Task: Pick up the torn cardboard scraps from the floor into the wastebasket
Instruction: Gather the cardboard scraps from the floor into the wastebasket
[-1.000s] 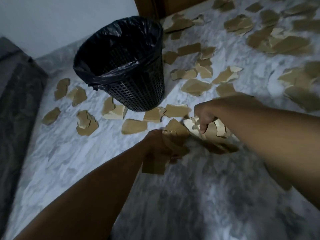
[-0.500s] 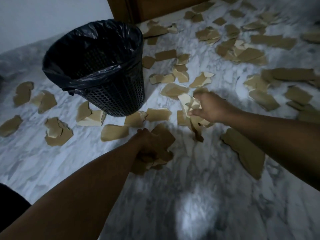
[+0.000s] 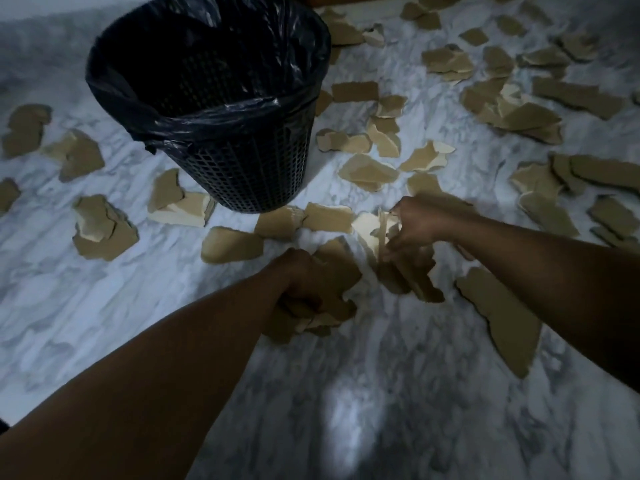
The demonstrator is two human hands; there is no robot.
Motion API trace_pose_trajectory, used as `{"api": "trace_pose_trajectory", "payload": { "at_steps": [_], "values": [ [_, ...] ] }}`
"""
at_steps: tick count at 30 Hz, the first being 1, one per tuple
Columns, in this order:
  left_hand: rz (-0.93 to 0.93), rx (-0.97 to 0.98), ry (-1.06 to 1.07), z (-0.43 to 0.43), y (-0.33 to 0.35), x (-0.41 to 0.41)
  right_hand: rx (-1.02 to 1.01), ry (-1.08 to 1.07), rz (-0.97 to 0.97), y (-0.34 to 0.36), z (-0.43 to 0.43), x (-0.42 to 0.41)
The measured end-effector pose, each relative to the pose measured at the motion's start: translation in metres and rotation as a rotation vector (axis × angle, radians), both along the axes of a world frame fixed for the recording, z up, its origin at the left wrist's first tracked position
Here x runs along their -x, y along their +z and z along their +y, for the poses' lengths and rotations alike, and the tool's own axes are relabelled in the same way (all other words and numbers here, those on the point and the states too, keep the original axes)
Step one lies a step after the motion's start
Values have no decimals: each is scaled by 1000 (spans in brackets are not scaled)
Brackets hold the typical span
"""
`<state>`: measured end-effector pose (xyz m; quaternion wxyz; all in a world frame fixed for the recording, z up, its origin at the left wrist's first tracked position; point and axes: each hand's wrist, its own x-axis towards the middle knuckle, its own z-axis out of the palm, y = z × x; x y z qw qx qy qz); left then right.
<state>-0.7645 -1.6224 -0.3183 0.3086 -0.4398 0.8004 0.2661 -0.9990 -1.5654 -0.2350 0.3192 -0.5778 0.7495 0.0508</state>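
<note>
A black mesh wastebasket (image 3: 242, 168) lined with a black plastic bag stands on the marble floor, upper left of centre. Torn brown cardboard scraps lie scattered all around it. My left hand (image 3: 298, 278) grips a bunch of scraps (image 3: 329, 313) just in front of the basket's base. To its right, my right hand (image 3: 415, 226) holds another bundle of scraps (image 3: 408, 271) that hangs below its fingers, some pieces showing a pale inner side. A long scrap (image 3: 498, 313) lies on the floor under my right forearm.
Scraps cover the floor to the right (image 3: 519, 112) and behind the basket, with a few on the left (image 3: 100, 230). The white-grey marble floor (image 3: 346, 393) nearest me is bare. A wooden door base sits at the top edge.
The view has shifted so the basket sits more central. My right hand has moved slightly down and toward the left hand with its bundle. My left hand keeps its grip.
</note>
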Motion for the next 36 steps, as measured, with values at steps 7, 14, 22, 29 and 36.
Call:
{"api": "trace_pose_trajectory", "payload": {
  "at_steps": [7, 14, 22, 29, 36],
  "values": [
    [-7, 171, -39, 1, 46, -16, 72, 234, 192, -48, -22, 6],
    [-58, 404, 122, -42, 46, -86, -42, 159, 118, -56, -29, 2],
    [-21, 155, 318, -53, 38, -102, -32, 200, -6, -48, -41, -7],
    [-36, 139, 248, -49, 46, -100, 134, 91, -145, -48, -75, -35],
    [-58, 118, 185, -56, 37, -103, -31, 121, 77, -55, -98, -66]
  ]
}}
